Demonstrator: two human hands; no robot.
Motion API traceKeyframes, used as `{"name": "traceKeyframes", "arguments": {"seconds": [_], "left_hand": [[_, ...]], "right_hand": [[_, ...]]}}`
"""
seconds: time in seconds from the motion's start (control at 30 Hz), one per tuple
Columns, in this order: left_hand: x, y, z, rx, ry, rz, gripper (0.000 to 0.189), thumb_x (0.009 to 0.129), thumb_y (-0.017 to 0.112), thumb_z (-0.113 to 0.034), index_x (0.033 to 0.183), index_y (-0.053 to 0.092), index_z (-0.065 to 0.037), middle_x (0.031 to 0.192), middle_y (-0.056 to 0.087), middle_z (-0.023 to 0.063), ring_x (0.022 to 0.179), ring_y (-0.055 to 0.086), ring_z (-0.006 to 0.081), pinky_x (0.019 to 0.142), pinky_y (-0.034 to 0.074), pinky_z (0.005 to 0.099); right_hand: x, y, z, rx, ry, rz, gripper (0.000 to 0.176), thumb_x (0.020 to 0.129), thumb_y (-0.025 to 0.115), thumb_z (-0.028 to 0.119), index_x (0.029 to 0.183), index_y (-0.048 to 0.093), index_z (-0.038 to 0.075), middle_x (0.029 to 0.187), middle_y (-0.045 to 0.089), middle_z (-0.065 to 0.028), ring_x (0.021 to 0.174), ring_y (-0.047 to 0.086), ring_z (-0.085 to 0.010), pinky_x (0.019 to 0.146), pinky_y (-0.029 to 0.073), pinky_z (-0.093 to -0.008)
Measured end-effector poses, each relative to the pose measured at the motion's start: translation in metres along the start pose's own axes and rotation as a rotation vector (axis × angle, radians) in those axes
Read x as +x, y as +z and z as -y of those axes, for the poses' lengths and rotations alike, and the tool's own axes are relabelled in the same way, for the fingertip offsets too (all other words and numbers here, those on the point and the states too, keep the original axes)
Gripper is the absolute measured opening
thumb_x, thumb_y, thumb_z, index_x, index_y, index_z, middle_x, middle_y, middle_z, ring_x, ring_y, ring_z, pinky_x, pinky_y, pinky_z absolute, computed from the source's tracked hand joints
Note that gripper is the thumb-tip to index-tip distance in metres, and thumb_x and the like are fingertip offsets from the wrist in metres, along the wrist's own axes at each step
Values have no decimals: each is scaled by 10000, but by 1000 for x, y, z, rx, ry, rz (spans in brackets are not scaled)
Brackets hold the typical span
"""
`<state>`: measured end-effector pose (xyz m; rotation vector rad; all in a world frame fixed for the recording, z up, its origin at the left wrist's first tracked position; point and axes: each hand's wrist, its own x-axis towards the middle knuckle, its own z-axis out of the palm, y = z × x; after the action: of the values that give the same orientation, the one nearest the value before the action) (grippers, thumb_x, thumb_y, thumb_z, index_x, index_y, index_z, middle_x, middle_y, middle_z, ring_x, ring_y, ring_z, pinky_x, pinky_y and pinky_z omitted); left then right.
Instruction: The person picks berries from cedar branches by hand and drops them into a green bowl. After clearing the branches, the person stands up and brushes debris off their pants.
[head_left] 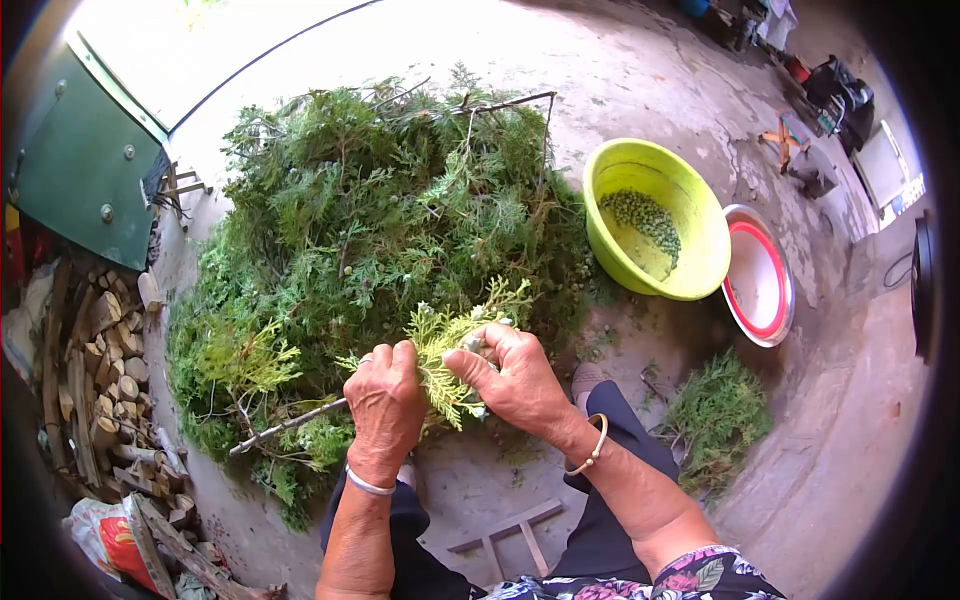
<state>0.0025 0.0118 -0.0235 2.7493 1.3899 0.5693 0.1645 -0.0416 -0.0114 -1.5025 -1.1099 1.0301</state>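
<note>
My left hand (385, 400) is closed around an evergreen branch (290, 426), whose bare woody end sticks out to the left. Yellow-green scaly sprigs of that branch fan out between my two hands. My right hand (515, 382) is at the sprigs' right side, thumb and fingers pinched together by some pale round cones. Just beyond both hands lies a large heap of cut evergreen branches (370, 220). To the right of the heap, a tilted yellow-green basin (707, 238) holds many small green cones (643, 225).
A white and red basin (760, 280) leans beside the yellow-green one. A smaller pile of sprigs (718, 415) lies at the right. Stacked firewood (110, 390) and a plastic bag (105, 535) are at the left. A wooden frame (508, 535) lies between my legs.
</note>
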Motion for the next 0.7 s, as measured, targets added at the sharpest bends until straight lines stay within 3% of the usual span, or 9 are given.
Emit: {"name": "traceKeyframes", "arguments": {"seconds": [0.07, 0.2, 0.27, 0.33, 0.57, 0.7], "left_hand": [[-2, -2, 1, -48, -12, 37, 131, 711, 579, -10, 813, 514, -60, 713, 515, 108, 660, 564, 305, 552, 444, 419], [-4, -7, 2, -84, -18, 86, 171, 706, 628, -43, 836, 516, -50, 728, 536, 121, 670, 575, 317, 569, 453, 423], [-3, -13, 2, -343, -30, 119, 313, 661, 660, -29, 960, 566, -17, 792, 599, 154, 737, 614, 346, 639, 478, 420], [-2, -15, -1, -422, -14, 74, 323, 662, 695, -60, 957, 576, -9, 811, 614, 155, 742, 623, 344, 655, 488, 400], [-7, -14, -1, -380, -23, 82, 248, 697, 728, -106, 885, 594, -15, 784, 609, 132, 710, 616, 326, 615, 470, 393], [-3, -18, -8, -431, 0, 35, 234, 709, 732, -113, 871, 590, -22, 759, 596, 130, 683, 605, 325, 599, 461, 389]], "right_hand": [[0, 5, -4, 95, -121, -28, 309, 883, 686, 296, 869, 615, -5, 699, 523, 38, 605, 415, -18, 500, 356, -213], [0, 1, 5, 80, -63, -5, 281, 892, 677, 268, 855, 618, -4, 739, 545, 32, 632, 428, -22, 534, 373, -210], [6, 3, -1, 131, -84, -121, 291, 893, 668, 247, 781, 588, -9, 677, 564, -58, 607, 471, -92, 548, 398, -276], [8, 3, -1, 210, -60, -135, 277, 898, 664, 234, 775, 585, -1, 644, 555, -42, 584, 449, -78, 519, 381, -272], [16, 0, -4, -36, -242, -363, 248, 879, 687, 194, 769, 554, 17, 555, 521, -42, 499, 440, -75, 452, 388, -276], [18, -7, 0, -60, -194, -367, 230, 882, 677, 151, 751, 543, 18, 540, 491, -17, 494, 415, -48, 437, 365, -253]]}}
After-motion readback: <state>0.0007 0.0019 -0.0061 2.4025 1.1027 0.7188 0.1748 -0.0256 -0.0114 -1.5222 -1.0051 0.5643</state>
